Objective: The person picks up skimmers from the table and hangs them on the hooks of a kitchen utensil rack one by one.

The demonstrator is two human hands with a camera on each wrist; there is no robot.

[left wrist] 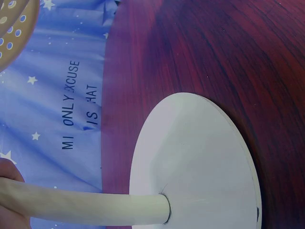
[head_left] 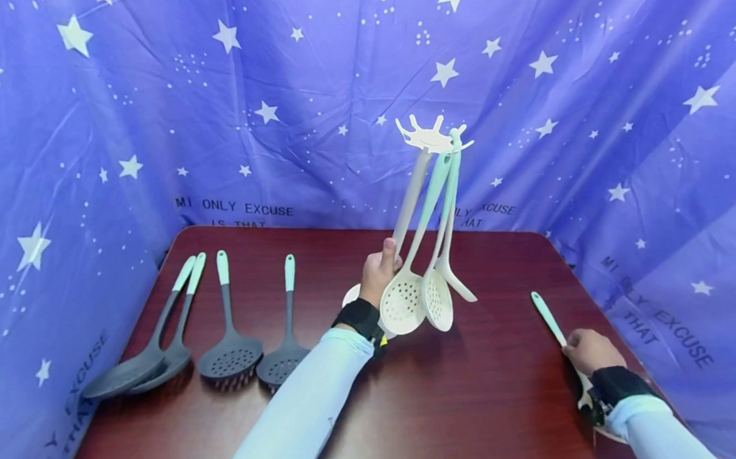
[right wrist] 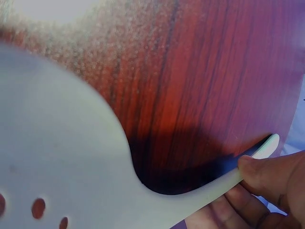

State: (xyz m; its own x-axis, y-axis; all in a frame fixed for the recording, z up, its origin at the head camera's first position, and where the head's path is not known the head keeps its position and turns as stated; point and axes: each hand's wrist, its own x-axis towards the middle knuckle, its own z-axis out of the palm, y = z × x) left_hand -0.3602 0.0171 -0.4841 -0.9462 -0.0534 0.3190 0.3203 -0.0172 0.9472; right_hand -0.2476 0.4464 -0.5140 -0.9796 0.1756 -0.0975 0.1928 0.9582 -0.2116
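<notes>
My left hand (head_left: 379, 270) grips the pale post (head_left: 410, 201) of a utensil stand, whose spoked hook ring (head_left: 427, 138) is at the top. In the left wrist view, its round white base (left wrist: 190, 148) appears tilted. From the hooks hang cream utensils with mint handles: a perforated skimmer (head_left: 403, 303), a smaller perforated spoon (head_left: 437, 302) and a third utensil (head_left: 459, 284) seen edge-on. On the right, my right hand (head_left: 592, 352) pinches the handle of another cream utensil (right wrist: 66, 124) between thumb and fingers. Holes show in its broad head, which the wrist mostly hides in the head view.
Dark grey utensils with mint handle ends lie at the left of the brown table (head_left: 460, 409): two solid-headed ones overlapping, a perforated skimmer (head_left: 230, 357) and another perforated one (head_left: 280, 362), partly behind my left forearm. A blue star-patterned curtain (head_left: 329, 59) surrounds the table.
</notes>
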